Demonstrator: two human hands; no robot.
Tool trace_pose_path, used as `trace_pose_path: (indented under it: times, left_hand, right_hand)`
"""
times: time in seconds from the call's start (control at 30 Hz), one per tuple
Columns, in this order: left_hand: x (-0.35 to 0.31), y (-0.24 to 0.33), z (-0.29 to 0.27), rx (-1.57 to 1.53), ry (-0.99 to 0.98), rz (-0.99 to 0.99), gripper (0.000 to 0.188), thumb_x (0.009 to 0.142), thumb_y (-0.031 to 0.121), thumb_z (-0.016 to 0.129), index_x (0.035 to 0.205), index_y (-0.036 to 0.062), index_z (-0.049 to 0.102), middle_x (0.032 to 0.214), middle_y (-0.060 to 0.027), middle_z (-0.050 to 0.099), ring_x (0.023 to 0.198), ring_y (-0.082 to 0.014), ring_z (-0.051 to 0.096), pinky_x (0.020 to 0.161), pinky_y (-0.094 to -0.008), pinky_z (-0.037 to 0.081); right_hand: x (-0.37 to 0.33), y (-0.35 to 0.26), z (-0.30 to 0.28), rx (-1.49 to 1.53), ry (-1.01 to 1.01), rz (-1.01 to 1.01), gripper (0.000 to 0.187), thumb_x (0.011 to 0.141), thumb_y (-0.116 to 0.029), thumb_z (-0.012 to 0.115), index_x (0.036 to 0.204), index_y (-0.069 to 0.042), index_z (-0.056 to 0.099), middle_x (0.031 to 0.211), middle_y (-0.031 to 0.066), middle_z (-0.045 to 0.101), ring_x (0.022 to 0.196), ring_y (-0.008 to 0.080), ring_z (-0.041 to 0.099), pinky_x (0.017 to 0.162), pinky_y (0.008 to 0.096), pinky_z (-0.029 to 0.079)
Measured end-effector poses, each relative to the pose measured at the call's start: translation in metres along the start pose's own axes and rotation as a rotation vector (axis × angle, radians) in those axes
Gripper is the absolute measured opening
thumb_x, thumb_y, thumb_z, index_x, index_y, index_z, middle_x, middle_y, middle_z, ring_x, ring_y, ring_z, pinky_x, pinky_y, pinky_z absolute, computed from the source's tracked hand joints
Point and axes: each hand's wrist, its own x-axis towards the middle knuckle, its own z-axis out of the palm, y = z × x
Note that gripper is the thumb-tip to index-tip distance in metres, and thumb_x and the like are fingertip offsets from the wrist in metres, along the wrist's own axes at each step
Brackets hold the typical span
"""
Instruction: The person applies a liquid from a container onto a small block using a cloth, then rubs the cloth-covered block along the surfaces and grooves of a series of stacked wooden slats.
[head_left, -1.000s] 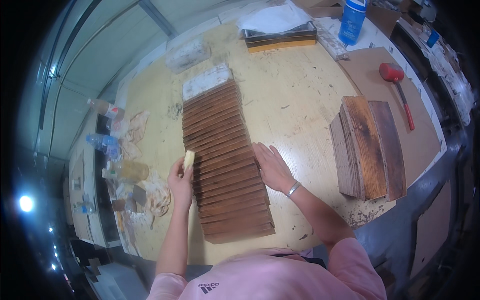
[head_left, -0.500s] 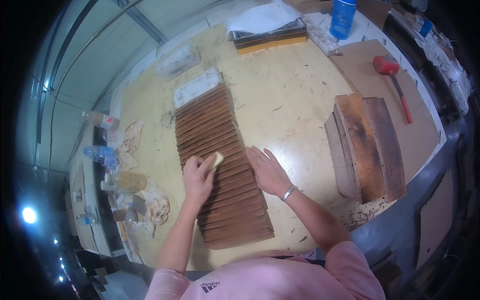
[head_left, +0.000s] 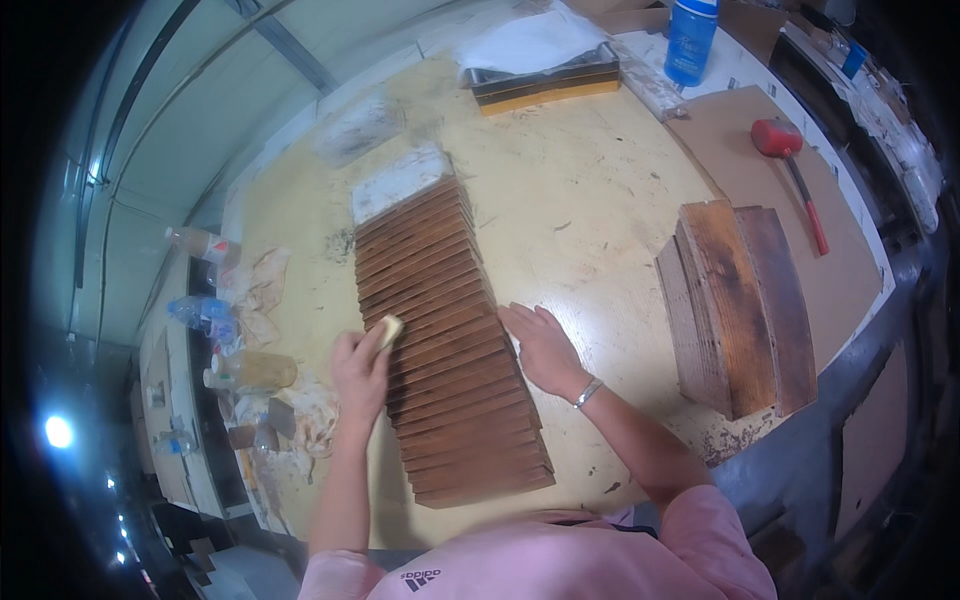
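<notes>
A long row of brown wooden slats [head_left: 455, 365], overlapping like shingles, runs away from me on the pale tabletop. My left hand [head_left: 360, 375] is closed round a small cream-coloured sponge-like pad [head_left: 391, 329], held at the left edge of the row about halfway along; whether the pad touches the wood I cannot tell. Fingers stretched out, my right hand [head_left: 547, 353] lies against the right edge of the slats and holds nothing. A white, stained block [head_left: 402, 186] sits at the far end of the row.
Dark-stained boards [head_left: 735, 310] stand at the right, near a red-headed mallet [head_left: 788, 160] on cardboard. A blue bottle [head_left: 690, 42] and a tray with white cloth [head_left: 545, 92] are at the back. Along the left edge are bottles [head_left: 255, 370] and stained rags [head_left: 265, 285].
My left hand has moved left with the pad, from over the slats to their left edge. My right hand stays at the right edge, nearly unmoved.
</notes>
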Motion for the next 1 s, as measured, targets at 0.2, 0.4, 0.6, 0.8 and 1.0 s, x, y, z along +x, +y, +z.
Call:
trace_pose_path:
  times: [0.2,0.4,0.6,0.8,1.0]
  left_hand:
    - [0.055,0.064,0.038,-0.277,-0.029,-0.001,0.036,0.090,0.010,0.073,0.126,0.0106,0.070,0.104,-0.0093,0.063,0.092,-0.0255,0.061,0.085,-0.0363,0.049]
    - [0.012,-0.016,0.002,-0.981,0.512,-0.940,0.042,0.104,0.011,0.057,0.145,0.0052,0.051,0.122,-0.0079,0.063,0.101,-0.0183,0.064,0.085,-0.0317,0.055]
    - [-0.023,-0.037,0.029,-1.081,0.365,-1.000,0.040,0.103,0.010,0.059,0.142,0.0054,0.054,0.111,-0.0061,0.066,0.093,-0.0157,0.066,0.076,-0.0286,0.054]
    - [0.027,0.007,0.035,-0.537,0.198,-0.511,0.035,0.094,0.006,0.069,0.129,0.0019,0.065,0.103,-0.0057,0.065,0.093,-0.0160,0.060,0.084,-0.0306,0.051]
    - [0.071,0.082,0.057,-0.213,-0.019,-0.017,0.040,0.084,0.014,0.078,0.123,0.0090,0.070,0.093,-0.0101,0.060,0.083,-0.0286,0.061,0.074,-0.0397,0.052]
  right_hand:
    - [0.028,0.021,0.021,0.238,0.167,0.041,0.061,0.087,0.007,0.045,0.148,0.000,0.047,0.148,0.0224,0.052,0.141,0.0364,0.045,0.119,0.0451,0.034]
    - [0.047,0.024,0.015,-0.059,0.134,-0.065,0.063,0.089,0.004,0.049,0.151,0.002,0.041,0.149,0.0235,0.050,0.143,0.0358,0.042,0.122,0.0475,0.029]
    - [0.063,0.028,0.019,-0.084,0.115,-0.126,0.062,0.088,0.004,0.050,0.149,0.002,0.042,0.148,0.0236,0.050,0.141,0.0354,0.044,0.121,0.0464,0.030]
    - [0.063,0.025,0.006,-0.045,0.093,-0.094,0.061,0.087,0.006,0.051,0.147,-0.001,0.046,0.146,0.0216,0.053,0.139,0.0356,0.046,0.120,0.0446,0.033]
    - [0.049,0.041,0.005,0.237,0.149,-0.021,0.054,0.084,0.000,0.060,0.138,-0.007,0.059,0.138,0.0185,0.060,0.132,0.0367,0.053,0.116,0.0459,0.040]
